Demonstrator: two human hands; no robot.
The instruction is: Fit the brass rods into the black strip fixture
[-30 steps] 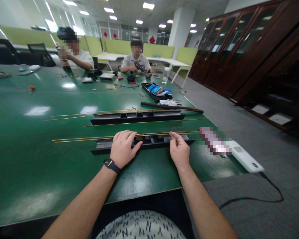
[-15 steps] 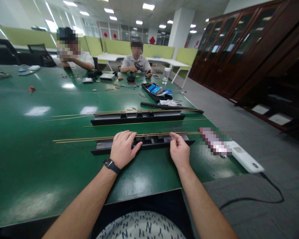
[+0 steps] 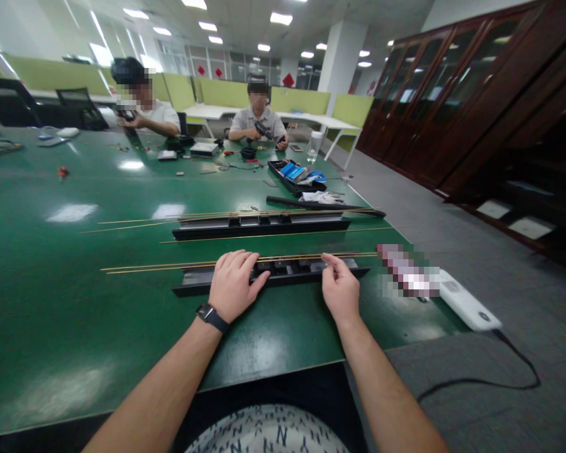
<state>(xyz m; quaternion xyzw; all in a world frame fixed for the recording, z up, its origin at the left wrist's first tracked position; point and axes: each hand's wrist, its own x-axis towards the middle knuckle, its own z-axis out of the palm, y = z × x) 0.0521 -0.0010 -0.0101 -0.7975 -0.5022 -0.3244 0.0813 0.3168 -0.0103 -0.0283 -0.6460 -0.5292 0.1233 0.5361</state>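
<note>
A black channel-shaped bar (image 3: 283,281) lies on the green table nearest me, with thin brass-coloured rods (image 3: 155,268) along its far edge. My left hand (image 3: 233,283) rests over the bar's left part and the rods, fingers over the far side and thumb apart. At the bar's right part is my right hand (image 3: 340,286), its index finger reaching to the rods and the other fingers curled; whether it pinches a rod is too small to tell. Behind lies a second black bar (image 3: 264,230) with rods on it, and a single rod (image 3: 207,239) lies between the two bars.
A pixelated reddish object (image 3: 405,270) and a white device (image 3: 469,302) with a black cable are at the right edge. Farther back are a black tube (image 3: 325,206), white gloves (image 3: 323,197) and a black tray (image 3: 287,179) of blue items. Two people sit across the table.
The person at the far left has lowered their hands from the face and turned slightly. My hands have stayed in place; the view has shifted very slightly.
</note>
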